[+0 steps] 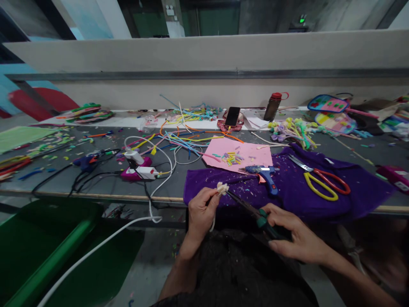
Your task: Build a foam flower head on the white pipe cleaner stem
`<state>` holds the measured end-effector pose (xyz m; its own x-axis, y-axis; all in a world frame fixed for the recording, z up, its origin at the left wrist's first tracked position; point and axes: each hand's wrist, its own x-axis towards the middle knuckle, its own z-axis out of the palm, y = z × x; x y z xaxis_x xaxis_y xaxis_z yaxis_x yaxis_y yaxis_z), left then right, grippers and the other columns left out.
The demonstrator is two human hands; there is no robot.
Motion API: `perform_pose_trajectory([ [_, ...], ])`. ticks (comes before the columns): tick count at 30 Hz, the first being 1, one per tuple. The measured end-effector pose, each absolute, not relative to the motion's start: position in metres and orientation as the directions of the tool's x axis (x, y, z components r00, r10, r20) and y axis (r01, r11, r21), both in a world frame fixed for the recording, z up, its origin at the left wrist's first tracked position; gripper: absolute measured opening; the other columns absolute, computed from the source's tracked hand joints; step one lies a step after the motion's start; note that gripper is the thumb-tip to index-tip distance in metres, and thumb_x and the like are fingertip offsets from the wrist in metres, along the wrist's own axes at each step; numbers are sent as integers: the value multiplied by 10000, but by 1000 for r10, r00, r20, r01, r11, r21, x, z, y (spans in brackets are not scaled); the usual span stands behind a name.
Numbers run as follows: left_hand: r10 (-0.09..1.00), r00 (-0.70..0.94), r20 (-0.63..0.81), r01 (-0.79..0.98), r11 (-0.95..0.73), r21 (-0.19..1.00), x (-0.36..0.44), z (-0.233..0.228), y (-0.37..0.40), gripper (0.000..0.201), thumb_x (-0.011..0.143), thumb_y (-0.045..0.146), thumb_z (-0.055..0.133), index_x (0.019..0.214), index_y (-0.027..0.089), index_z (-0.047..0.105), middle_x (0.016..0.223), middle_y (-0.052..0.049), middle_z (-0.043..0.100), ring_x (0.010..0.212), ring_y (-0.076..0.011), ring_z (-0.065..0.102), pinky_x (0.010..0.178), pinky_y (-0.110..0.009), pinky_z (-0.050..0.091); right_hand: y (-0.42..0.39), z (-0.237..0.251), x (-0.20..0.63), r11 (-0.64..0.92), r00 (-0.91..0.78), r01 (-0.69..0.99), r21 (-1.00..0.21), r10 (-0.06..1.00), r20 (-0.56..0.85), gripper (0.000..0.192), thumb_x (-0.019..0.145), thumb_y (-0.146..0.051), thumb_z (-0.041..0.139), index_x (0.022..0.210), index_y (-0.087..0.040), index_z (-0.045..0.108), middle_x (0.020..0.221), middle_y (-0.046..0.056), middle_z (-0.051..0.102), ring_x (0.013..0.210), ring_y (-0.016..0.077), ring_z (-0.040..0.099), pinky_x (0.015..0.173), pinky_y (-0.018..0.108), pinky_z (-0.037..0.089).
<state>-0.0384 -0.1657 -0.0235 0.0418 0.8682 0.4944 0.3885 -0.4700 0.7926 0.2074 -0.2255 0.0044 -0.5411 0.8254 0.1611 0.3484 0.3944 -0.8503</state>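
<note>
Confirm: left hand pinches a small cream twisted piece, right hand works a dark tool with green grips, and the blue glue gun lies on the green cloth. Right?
Not quite. The head view shows the blue glue gun lying on a purple cloth, not a green one. The rest holds: the left hand pinches the small cream twisted piece, and the right hand works the dark tool with green grips.

Low in the frame, your left hand pinches a small cream-coloured curl while your right hand grips green-handled pliers whose tips meet it. Just above them, a purple cloth on the grey surface carries a blue glue gun and yellow-and-red scissors; a pink sheet lies just behind.
</note>
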Motion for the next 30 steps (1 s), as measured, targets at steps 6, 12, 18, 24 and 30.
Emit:
perform_pose_trajectory([
  [6, 873, 43, 486, 376, -465, 802, -39, -24, -165, 132, 791, 227, 559, 851, 177, 666, 737, -7, 601, 681, -111, 542, 635, -215, 416, -226, 4, 209, 377, -564, 332, -864, 814, 139, 108, 777, -279, 557, 803, -178, 534, 926, 47, 541, 831, 176, 514, 734, 302, 417],
  [12, 888, 77, 453, 361, -449, 817, -41, -22, -164, 141, 801, 256, 543, 808, 181, 662, 714, -7, 594, 664, -114, 532, 624, -217, 415, -223, 9, 212, 256, -601, 245, -935, 797, 61, 248, 776, -402, 557, 818, -161, 593, 927, 60, 562, 824, 179, 511, 731, 303, 405],
  [18, 892, 114, 437, 337, -449, 828, -42, -20, -165, 143, 798, 261, 546, 794, 184, 666, 690, -7, 583, 647, -116, 519, 618, -225, 406, -221, 7, 217, -35, -628, 97, -995, 773, -88, 306, 731, -427, 571, 814, -137, 624, 953, 75, 569, 768, 158, 503, 626, 260, 395],
  [24, 907, 79, 413, 340, -414, 844, -41, -20, -166, 159, 800, 268, 537, 783, 173, 662, 676, -5, 574, 638, -114, 513, 596, -219, 400, -217, 4, 216, 42, -627, 112, -993, 778, -38, 315, 710, -460, 587, 771, -151, 593, 912, 58, 537, 775, 162, 488, 649, 275, 393],
  [30, 915, 10, 403, 339, -382, 859, -41, -21, -166, 162, 796, 278, 544, 810, 174, 667, 665, 1, 565, 629, -114, 509, 579, -217, 395, -224, 7, 212, 289, -566, 291, -912, 821, 79, 250, 720, -399, 600, 711, -181, 479, 892, 39, 488, 818, 182, 467, 715, 305, 387],
])
